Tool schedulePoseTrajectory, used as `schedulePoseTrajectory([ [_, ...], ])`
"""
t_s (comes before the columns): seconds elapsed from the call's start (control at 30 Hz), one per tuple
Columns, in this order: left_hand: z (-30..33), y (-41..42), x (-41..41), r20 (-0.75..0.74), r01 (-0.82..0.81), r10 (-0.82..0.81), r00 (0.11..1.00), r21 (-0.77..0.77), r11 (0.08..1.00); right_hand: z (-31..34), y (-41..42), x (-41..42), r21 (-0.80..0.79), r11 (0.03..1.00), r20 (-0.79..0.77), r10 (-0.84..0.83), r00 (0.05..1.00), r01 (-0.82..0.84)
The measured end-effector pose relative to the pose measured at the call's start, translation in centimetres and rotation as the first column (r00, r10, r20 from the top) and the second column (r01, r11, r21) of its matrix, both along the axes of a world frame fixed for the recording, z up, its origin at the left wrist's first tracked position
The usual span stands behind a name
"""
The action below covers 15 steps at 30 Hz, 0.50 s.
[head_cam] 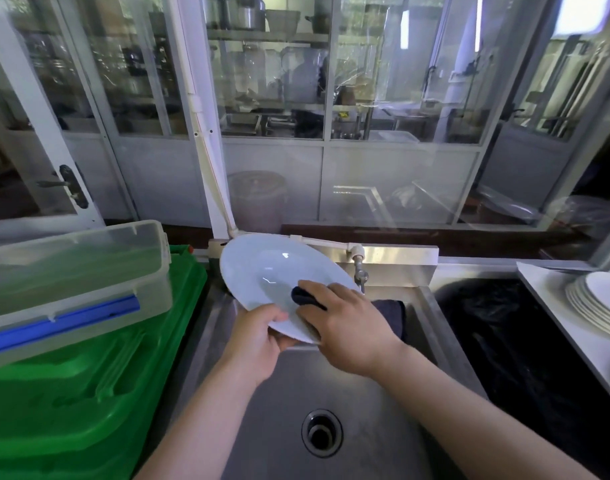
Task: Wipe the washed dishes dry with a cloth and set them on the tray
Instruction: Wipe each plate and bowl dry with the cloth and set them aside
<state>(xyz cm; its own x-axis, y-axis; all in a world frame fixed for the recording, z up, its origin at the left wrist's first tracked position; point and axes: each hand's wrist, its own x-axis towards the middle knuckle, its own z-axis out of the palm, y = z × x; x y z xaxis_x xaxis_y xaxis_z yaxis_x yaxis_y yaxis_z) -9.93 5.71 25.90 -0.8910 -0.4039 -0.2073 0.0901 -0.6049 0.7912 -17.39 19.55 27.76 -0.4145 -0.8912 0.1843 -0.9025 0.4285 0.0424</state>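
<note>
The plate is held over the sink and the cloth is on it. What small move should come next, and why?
Probably sweep the dark blue cloth up across the plate's far half. The right hand presses the cloth near the lower edge of the white oval plate, which the left hand grips tilted above the steel sink, so most of its face seems not yet covered.

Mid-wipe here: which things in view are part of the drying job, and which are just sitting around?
In the job:
plate, gripped by left hand
dark cloth, pressed on the plate by right hand
stacked plates at right

Lying about:
green crate
clear lidded box
tap
sink
black bag
</note>
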Motion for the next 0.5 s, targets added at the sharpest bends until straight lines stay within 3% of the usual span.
schedulePoseTrajectory([
  [0.07, -1.1, 0.0, 0.4, -0.06, 0.012, -0.011, 0.998, 0.012, 1.0, 0.5, 0.7, -0.8, 0.035, 0.997, 0.067, 0.061, 0.996, -0.064],
  [0.17, -2.0, -0.3, 0.9, -0.117, 0.033, -0.033, 0.993, -0.002, 0.999, 1.0, 2.1, -1.2, -0.13, 0.986, 0.292, 0.135, 0.947, -0.1],
  [0.27, -2.2, -0.1, 1.0, -0.114, 0.057, -0.054, 0.992, 0.023, 0.998, 0.6, 2.5, -2.1, -0.152, 0.984, 0.209, 0.121, 0.97, -0.09],
  [0.37, -2.5, 0.3, 1.7, -0.091, 0.08, -0.082, 0.992, -0.026, 0.996, 0.0, 2.4, -3.6, -0.139, 0.989, 0.133, -0.028, 0.991, 0.047],
  [0.5, -2.9, 1.4, 2.5, -0.034, 0.128, -0.13, 0.991, -0.046, 0.991, -1.1, 2.4, -5.3, -0.27, 0.935, 0.079, -0.216, 0.973, 0.23],
])
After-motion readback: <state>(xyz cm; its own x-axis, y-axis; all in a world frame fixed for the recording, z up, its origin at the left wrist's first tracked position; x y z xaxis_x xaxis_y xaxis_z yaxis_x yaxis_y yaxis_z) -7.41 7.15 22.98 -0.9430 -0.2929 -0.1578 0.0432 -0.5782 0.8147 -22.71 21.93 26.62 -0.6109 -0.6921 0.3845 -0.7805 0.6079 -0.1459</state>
